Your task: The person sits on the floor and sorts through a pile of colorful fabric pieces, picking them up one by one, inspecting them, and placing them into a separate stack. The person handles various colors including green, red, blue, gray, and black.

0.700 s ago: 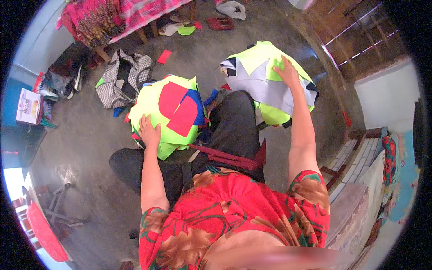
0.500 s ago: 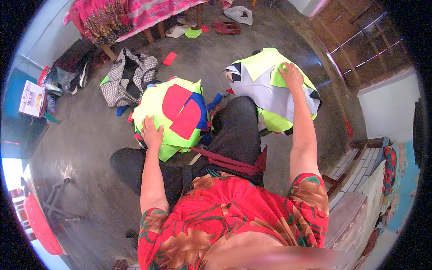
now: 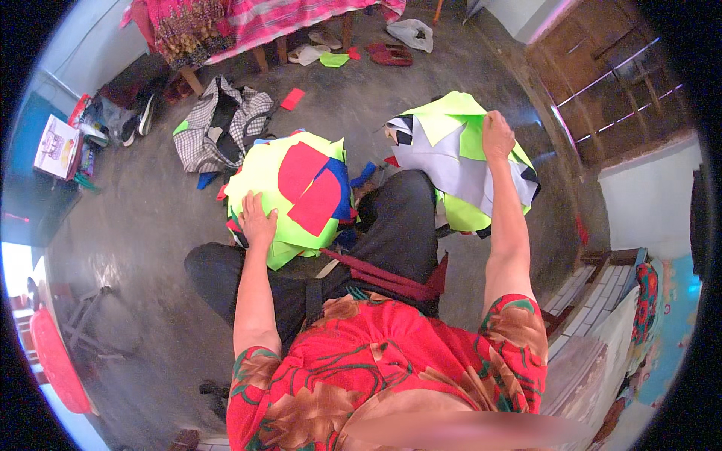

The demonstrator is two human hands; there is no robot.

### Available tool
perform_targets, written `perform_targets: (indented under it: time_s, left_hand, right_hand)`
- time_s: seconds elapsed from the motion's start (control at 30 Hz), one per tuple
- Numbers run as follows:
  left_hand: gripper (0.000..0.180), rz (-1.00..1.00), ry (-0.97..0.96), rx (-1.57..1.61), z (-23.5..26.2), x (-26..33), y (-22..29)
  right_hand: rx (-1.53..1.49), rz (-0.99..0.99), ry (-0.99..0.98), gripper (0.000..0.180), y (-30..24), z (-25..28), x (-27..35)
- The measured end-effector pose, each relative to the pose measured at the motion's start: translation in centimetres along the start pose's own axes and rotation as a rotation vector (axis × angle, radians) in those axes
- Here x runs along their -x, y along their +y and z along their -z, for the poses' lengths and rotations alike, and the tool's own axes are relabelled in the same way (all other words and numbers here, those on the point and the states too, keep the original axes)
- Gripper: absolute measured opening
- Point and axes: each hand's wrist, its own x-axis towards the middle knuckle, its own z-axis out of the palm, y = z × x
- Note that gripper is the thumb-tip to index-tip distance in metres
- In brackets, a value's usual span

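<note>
Two heaps of cut fabric pieces lie before my legs. My left hand [image 3: 258, 222] rests with fingers spread on the left heap, touching a neon-yellow fabric piece [image 3: 253, 171]. Red fabric pieces [image 3: 304, 184] and a blue fabric piece [image 3: 342, 184] lie on top beside it. My right hand [image 3: 498, 137] is at the far right side of the other heap, its fingers closed on the edge of a bright green fabric piece [image 3: 472, 135]. Under that piece show a light grey fabric piece [image 3: 432, 154] and more neon yellow. My right fingertips are partly hidden.
A checked bag [image 3: 203, 139] lies behind the left heap, with a red scrap [image 3: 292, 99] near it. Farther back are a cloth-covered bed [image 3: 278, 26], footwear [image 3: 389, 54] and a white plastic bag [image 3: 412, 34]. A maroon strip [image 3: 391, 274] crosses my lap.
My right hand has closed from lying spread on the heap and shifted slightly, pulling at the green piece's edge. My left hand stays on its heap. The view has tilted slightly.
</note>
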Motion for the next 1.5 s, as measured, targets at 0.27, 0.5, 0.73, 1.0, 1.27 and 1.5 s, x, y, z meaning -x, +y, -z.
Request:
perform_targets:
  time_s: [0.27, 0.5, 0.73, 1.0, 1.27, 1.5]
  left_hand:
    - [0.062, 0.003, 0.037, -0.003, -0.6, 0.1, -0.6]
    - [0.059, -0.11, 0.186, 0.245, 1.1, 0.2, 1.2]
    - [0.045, -0.229, 0.138, 0.788, 4.0, 4.7, 5.8]
    - [0.033, 0.003, -0.178, 1.479, 4.5, 5.6, 8.9]
    - [0.034, 0.336, -0.4, 1.822, 4.3, 6.3, 5.4]
    - [0.044, 0.449, -0.589, 2.134, 6.0, 7.4, 4.4]
  right_hand:
    - [-0.593, 0.213, 0.234, 0.012, -10.0, 6.6, -0.7]
    - [-1.37, 0.153, -0.349, 0.011, -21.0, 5.2, 8.3]
    - [-1.664, 0.134, -0.994, 0.014, -25.0, 3.2, 15.8]
    - [-1.5, 0.33, -1.126, 0.018, -25.1, 2.9, 16.5]
    - [-1.261, 0.575, -1.289, 0.034, -25.4, 5.1, 16.1]
    - [-1.132, 0.631, -0.552, 0.02, -25.3, 3.9, 16.2]
